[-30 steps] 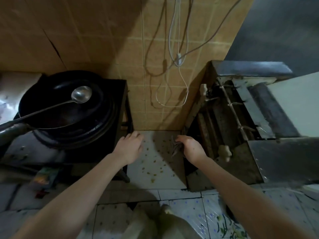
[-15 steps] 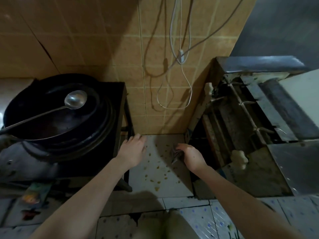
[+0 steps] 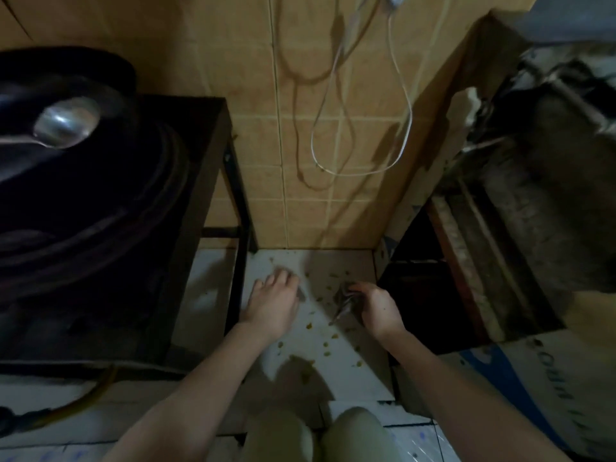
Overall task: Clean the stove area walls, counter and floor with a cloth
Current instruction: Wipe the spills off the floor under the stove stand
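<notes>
Both hands low on the floor tile between stove stand and machine.

I see the right hand (image 3: 375, 306) with fingers curled round a small dark crumpled thing (image 3: 345, 300), too blurred to say if it is the cloth. The left hand (image 3: 275, 303) lies loose, fingers spread, palm down on the white floor tile (image 3: 350, 371), beside the black stove stand (image 3: 200, 208). Yellowish crumbs (image 3: 325, 345) lie scattered between and near both hands. Tan wall tiles (image 3: 333, 208) behind; wok and ladle (image 3: 66, 123) at left.

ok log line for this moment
left hand: flat on floor tile | right hand: grips small dark item, unclear | scraps: scattered on tile
</notes>
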Demonstrator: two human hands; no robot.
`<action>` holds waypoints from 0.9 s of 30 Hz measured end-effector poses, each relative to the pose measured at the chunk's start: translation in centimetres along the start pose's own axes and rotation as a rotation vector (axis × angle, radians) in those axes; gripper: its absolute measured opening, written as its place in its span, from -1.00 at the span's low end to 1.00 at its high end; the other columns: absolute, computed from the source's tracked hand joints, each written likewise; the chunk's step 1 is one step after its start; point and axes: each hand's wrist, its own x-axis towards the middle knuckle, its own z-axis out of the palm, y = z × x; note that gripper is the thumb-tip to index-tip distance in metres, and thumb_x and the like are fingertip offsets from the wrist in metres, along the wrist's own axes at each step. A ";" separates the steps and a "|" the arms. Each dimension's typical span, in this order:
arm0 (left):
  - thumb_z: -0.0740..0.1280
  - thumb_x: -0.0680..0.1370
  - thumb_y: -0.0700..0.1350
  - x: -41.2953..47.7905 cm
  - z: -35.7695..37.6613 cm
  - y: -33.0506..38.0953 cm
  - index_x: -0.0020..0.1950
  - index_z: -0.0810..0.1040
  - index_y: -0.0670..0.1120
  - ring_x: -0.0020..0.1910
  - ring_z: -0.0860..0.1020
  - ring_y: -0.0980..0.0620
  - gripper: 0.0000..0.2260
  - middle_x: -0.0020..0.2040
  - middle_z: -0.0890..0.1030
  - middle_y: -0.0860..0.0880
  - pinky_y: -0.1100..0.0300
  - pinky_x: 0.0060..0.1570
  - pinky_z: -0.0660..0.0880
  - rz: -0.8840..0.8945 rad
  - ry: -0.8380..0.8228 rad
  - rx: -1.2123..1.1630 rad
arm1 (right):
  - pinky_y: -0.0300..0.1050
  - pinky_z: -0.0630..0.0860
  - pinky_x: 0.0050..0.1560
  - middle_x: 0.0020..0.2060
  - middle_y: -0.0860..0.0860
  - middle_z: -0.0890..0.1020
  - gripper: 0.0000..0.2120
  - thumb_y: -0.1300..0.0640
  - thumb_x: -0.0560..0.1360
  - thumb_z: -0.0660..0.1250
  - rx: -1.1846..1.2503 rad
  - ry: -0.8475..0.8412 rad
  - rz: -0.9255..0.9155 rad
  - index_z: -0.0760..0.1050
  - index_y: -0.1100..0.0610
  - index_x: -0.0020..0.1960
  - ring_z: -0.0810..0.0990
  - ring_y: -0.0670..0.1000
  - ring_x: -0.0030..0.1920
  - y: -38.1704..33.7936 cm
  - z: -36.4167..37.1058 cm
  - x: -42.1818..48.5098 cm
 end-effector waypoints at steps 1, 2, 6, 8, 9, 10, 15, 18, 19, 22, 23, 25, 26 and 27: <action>0.11 0.62 -0.08 0.5 1.6 -0.6 0.38 0.33 -0.06 0.29 0.37 -0.10 -0.67 0.30 0.39 -0.07 0.01 0.24 0.28 -0.006 0.000 0.012 | -0.19 0.38 0.12 0.16 0.11 0.57 -0.62 0.36 0.49 0.20 0.007 0.009 0.012 0.52 0.12 0.24 0.51 0.12 0.18 1.0 1.1 0.8; 0.11 0.61 -0.08 1.2 3.2 -1.2 0.37 0.33 -0.06 0.28 0.37 -0.10 -0.68 0.30 0.40 -0.07 0.00 0.23 0.28 -0.012 0.002 0.026 | -0.20 0.39 0.11 0.16 0.11 0.58 -0.62 0.36 0.48 0.21 0.009 0.020 0.018 0.52 0.12 0.24 0.52 0.11 0.18 1.9 2.3 1.7; 0.13 0.61 -0.09 4.0 10.2 -3.7 0.35 0.33 -0.05 0.26 0.38 -0.10 -0.69 0.27 0.41 -0.07 0.01 0.21 0.29 -0.071 0.022 0.053 | -0.19 0.43 0.17 0.16 0.09 0.60 -0.60 0.35 0.41 0.30 -0.015 0.038 -0.046 0.55 0.11 0.21 0.57 0.06 0.16 5.3 7.3 5.1; 0.15 0.59 -0.12 5.6 13.8 -4.9 0.36 0.32 -0.04 0.28 0.37 -0.09 -0.67 0.28 0.40 -0.07 0.01 0.22 0.29 -0.106 0.020 0.056 | -0.26 0.39 0.16 0.15 0.09 0.61 -0.61 0.36 0.38 0.32 -0.011 0.037 -0.078 0.56 0.13 0.19 0.57 0.06 0.16 7.0 10.1 7.0; 0.15 0.59 -0.13 6.4 15.7 -5.4 0.36 0.32 -0.04 0.28 0.37 -0.09 -0.67 0.29 0.40 -0.07 0.01 0.23 0.29 -0.125 0.018 0.055 | -0.29 0.37 0.13 0.15 0.10 0.61 -0.61 0.36 0.38 0.33 -0.003 0.033 -0.088 0.57 0.14 0.18 0.58 0.06 0.16 7.9 11.7 8.0; 0.14 0.60 -0.13 7.2 17.4 -6.0 0.36 0.32 -0.04 0.28 0.37 -0.09 -0.68 0.30 0.39 -0.07 0.02 0.23 0.29 -0.141 0.024 0.052 | -0.31 0.36 0.11 0.14 0.10 0.61 -0.62 0.36 0.38 0.34 0.015 0.034 -0.097 0.57 0.15 0.18 0.58 0.07 0.14 8.9 13.3 9.1; 0.13 0.60 -0.14 11.8 25.0 -8.7 0.32 0.40 -0.07 0.18 0.45 -0.08 -0.71 0.25 0.46 -0.08 0.05 0.16 0.41 -0.215 0.157 -0.028 | -0.20 0.39 0.12 0.13 0.16 0.58 -0.64 0.43 0.46 0.22 0.044 0.075 -0.142 0.55 0.21 0.20 0.54 0.13 0.14 14.0 21.9 14.8; 0.13 0.60 -0.12 13.6 28.7 -10.3 0.33 0.41 -0.06 0.20 0.45 -0.06 -0.70 0.25 0.47 -0.05 0.06 0.20 0.39 -0.234 0.256 -0.037 | -0.39 0.40 -0.04 -0.01 0.17 0.59 -0.75 0.45 0.49 0.20 0.069 0.116 -0.181 0.58 0.27 0.06 0.52 0.09 0.04 15.5 25.8 17.9; 0.13 0.60 -0.11 14.0 29.6 -10.7 0.34 0.41 -0.06 0.21 0.44 -0.05 -0.69 0.24 0.48 -0.04 0.06 0.20 0.38 -0.223 0.267 -0.029 | -0.39 0.41 -0.09 -0.06 0.16 0.59 -0.77 0.45 0.50 0.19 0.060 0.138 -0.176 0.58 0.27 -0.02 0.50 0.09 0.03 15.6 26.7 18.5; 0.17 0.59 -0.15 14.7 31.4 -11.3 0.31 0.43 -0.08 0.19 0.45 -0.05 -0.71 0.22 0.49 -0.06 0.03 0.18 0.40 -0.222 0.261 -0.088 | -0.43 0.33 0.03 0.05 0.19 0.61 -0.71 0.48 0.43 0.26 0.138 0.135 -0.206 0.58 0.30 0.09 0.54 0.06 0.06 15.6 28.2 20.2; 0.18 0.58 -0.16 14.8 31.9 -11.4 0.29 0.44 -0.09 0.17 0.45 -0.06 -0.72 0.21 0.49 -0.07 0.01 0.17 0.41 -0.228 0.255 -0.120 | -0.44 0.30 0.07 0.08 0.18 0.61 -0.67 0.48 0.40 0.28 0.149 0.145 -0.216 0.58 0.28 0.13 0.57 0.06 0.08 15.5 28.4 20.7; 0.21 0.55 -0.17 15.1 32.8 -11.6 0.26 0.45 -0.09 0.15 0.46 -0.07 -0.73 0.19 0.48 -0.07 0.01 0.15 0.43 -0.227 0.243 -0.125 | -0.46 0.29 0.05 0.08 0.14 0.64 -0.64 0.47 0.39 0.27 0.172 0.154 -0.225 0.59 0.23 0.13 0.58 0.06 0.08 15.4 28.9 21.5; 0.22 0.54 -0.16 15.4 33.3 -11.8 0.25 0.45 -0.07 0.13 0.45 -0.06 -0.72 0.18 0.48 -0.06 0.02 0.14 0.43 -0.219 0.243 -0.096 | -0.45 0.30 0.04 0.07 0.11 0.64 -0.64 0.46 0.41 0.26 0.189 0.163 -0.219 0.59 0.21 0.13 0.58 0.03 0.07 15.1 29.2 22.0; 0.23 0.53 -0.16 15.6 33.6 -12.0 0.25 0.45 -0.06 0.12 0.45 -0.05 -0.72 0.17 0.48 -0.05 0.03 0.12 0.44 -0.217 0.248 -0.071 | -0.42 0.32 0.04 0.07 0.09 0.64 -0.65 0.45 0.43 0.25 0.221 0.154 -0.216 0.59 0.19 0.13 0.57 -0.02 0.05 14.9 29.6 22.5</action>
